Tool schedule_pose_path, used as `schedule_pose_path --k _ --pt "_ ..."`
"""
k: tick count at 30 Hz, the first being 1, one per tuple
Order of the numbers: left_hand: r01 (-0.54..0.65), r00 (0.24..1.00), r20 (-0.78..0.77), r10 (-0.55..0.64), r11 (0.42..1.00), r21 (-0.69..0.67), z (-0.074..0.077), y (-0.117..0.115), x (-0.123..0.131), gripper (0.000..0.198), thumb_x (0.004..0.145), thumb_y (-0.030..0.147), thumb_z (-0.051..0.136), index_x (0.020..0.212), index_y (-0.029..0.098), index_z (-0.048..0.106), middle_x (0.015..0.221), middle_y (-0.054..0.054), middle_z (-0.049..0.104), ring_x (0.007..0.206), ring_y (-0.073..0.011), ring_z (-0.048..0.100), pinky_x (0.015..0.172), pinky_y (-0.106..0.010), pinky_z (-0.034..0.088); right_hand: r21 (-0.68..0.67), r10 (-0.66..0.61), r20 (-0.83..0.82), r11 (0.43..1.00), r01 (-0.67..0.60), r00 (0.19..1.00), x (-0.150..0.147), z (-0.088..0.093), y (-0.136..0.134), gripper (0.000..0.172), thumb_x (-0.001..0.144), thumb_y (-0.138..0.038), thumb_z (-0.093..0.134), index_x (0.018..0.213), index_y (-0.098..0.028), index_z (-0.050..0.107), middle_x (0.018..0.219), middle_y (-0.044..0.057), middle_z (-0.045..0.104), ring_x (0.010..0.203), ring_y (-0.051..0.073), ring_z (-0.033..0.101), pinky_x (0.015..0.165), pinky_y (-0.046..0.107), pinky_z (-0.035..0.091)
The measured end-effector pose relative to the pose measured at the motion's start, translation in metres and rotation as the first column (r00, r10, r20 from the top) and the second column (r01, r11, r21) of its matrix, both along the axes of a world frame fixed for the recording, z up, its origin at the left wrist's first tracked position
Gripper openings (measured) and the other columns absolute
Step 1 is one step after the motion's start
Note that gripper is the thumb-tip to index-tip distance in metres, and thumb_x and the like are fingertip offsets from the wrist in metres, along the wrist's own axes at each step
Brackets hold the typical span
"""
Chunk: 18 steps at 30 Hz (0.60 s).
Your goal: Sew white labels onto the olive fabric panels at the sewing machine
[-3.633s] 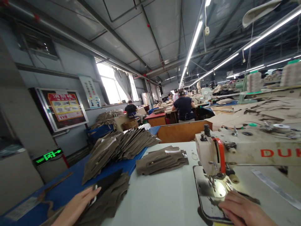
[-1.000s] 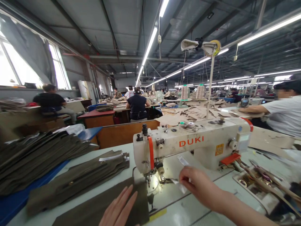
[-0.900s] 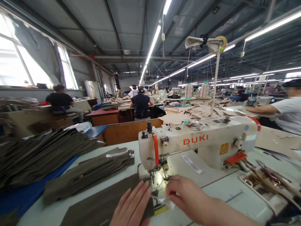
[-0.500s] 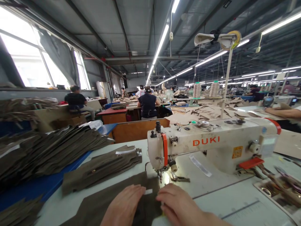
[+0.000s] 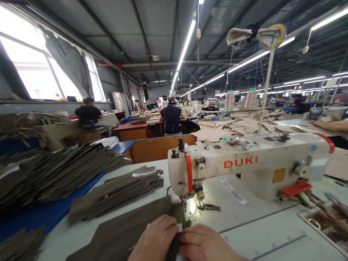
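A dark olive piece of fabric (image 5: 116, 230) lies on the table in front of the sewing machine (image 5: 212, 170), partly below its needle area. My left hand (image 5: 159, 237) rests on it with curled fingers, gripping it near its right edge. A small white label (image 5: 179, 227) peeks out beside those fingertips. Close by on the right, my right hand (image 5: 205, 243) pinches the same fabric edge, its fingers bent and pressed together. A dark fold of cloth rises between the two hands. The lower parts of both hands run out of view.
Left of the fabric lies a stack of olive pieces (image 5: 116, 195) with a white strip on top. Larger piles (image 5: 67, 170) lie on a blue surface farther left. A white strip (image 5: 233, 191) lies under the machine arm. A tool tray (image 5: 320, 232) sits right; co-workers sit beyond.
My left hand has moved right, closer to my right hand, and its fingers have curled in. The right fingers have closed on the fabric edge, which is now raised between the hands.
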<state>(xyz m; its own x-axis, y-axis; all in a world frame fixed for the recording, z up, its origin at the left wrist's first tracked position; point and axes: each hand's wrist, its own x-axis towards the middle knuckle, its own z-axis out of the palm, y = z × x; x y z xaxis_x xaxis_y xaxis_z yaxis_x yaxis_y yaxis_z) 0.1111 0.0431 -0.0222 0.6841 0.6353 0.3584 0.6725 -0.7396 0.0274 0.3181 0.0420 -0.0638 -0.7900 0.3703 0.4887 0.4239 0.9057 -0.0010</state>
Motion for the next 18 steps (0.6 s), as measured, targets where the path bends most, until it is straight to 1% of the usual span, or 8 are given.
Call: schedule_pose_path --k 2,4,7,10,12,16,18 --pt "0.004 1.0 -0.016 -0.004 1.0 0.003 0.003 0.002 0.004 0.028 0.078 -0.003 0.053 0.084 0.022 0.063 0.088 0.001 0.069 0.082 -0.016 0.066 0.075 -0.024 0.053 0.018 0.007 0.015 1.0 -0.007 1.0 0.0 -0.003 0.002 0.018 0.094 -0.035 0.06 0.103 -0.021 0.066 0.105 0.003 0.073 0.101 0.018 0.064 0.087 0.026 0.05" --pt "0.0 1.0 -0.026 0.001 1.0 0.012 0.004 0.004 0.006 0.027 0.078 -0.004 0.053 0.085 0.021 0.063 0.09 0.0 0.068 0.084 -0.0168 0.065 0.077 -0.025 0.052 0.027 0.008 0.023 1.0 -0.009 1.0 -0.001 -0.006 0.003 0.021 0.093 -0.039 0.063 0.101 -0.021 0.066 0.104 0.002 0.073 0.1 0.018 0.064 0.084 0.026 0.051" --pt "-0.035 0.998 -0.048 0.036 0.999 0.024 0.005 0.009 0.008 0.029 0.081 -0.003 0.05 0.093 0.021 0.063 0.097 -0.002 0.068 0.091 -0.0178 0.064 0.083 -0.028 0.051 0.048 0.021 0.015 0.999 -0.022 1.0 -0.003 -0.009 0.006 0.022 0.092 -0.04 0.064 0.1 -0.02 0.064 0.105 0.002 0.072 0.102 0.018 0.064 0.081 0.025 0.051" --pt "-0.068 0.995 -0.068 0.07 0.997 0.028 0.002 0.012 0.012 0.028 0.082 -0.002 0.049 0.092 0.021 0.063 0.097 -0.002 0.068 0.092 -0.0182 0.063 0.087 -0.029 0.05 0.095 0.022 -0.001 0.995 -0.022 1.0 -0.004 -0.011 0.007 0.02 0.094 -0.04 0.062 0.096 -0.021 0.064 0.104 0.0 0.072 0.101 0.017 0.064 0.077 0.025 0.051" --pt "-0.072 0.993 -0.089 0.075 0.997 0.029 0.0 0.012 0.014 0.029 0.08 -0.003 0.05 0.09 0.02 0.063 0.094 -0.002 0.069 0.09 -0.0185 0.064 0.086 -0.029 0.05 0.127 0.014 -0.025 0.992 -0.011 1.0 -0.005 -0.011 0.006 0.019 0.094 -0.04 0.062 0.094 -0.022 0.064 0.103 -0.002 0.073 0.098 0.016 0.065 0.073 0.024 0.05" --pt "-0.088 0.98 -0.173 0.101 0.993 0.084 -0.001 0.01 0.014 0.04 0.073 -0.008 0.05 0.098 0.02 0.065 0.099 -0.002 0.07 0.092 -0.0194 0.065 0.087 -0.029 0.051 0.149 0.014 -0.056 0.989 -0.005 0.998 -0.007 -0.012 0.006 0.016 0.096 -0.037 0.062 0.09 -0.022 0.063 0.099 -0.004 0.073 0.095 0.014 0.065 0.067 0.024 0.049" --pt "-0.089 0.979 -0.172 0.108 0.989 0.116 -0.002 0.01 0.013 0.043 0.072 -0.007 0.049 0.1 0.02 0.066 0.101 -0.003 0.071 0.094 -0.0199 0.065 0.087 -0.029 0.052 0.161 0.013 -0.08 0.987 0.0 0.997 -0.007 -0.012 0.006 0.016 0.097 -0.036 0.06 0.088 -0.022 0.062 0.098 -0.004 0.073 0.094 0.013 0.065 0.066 0.024 0.048"
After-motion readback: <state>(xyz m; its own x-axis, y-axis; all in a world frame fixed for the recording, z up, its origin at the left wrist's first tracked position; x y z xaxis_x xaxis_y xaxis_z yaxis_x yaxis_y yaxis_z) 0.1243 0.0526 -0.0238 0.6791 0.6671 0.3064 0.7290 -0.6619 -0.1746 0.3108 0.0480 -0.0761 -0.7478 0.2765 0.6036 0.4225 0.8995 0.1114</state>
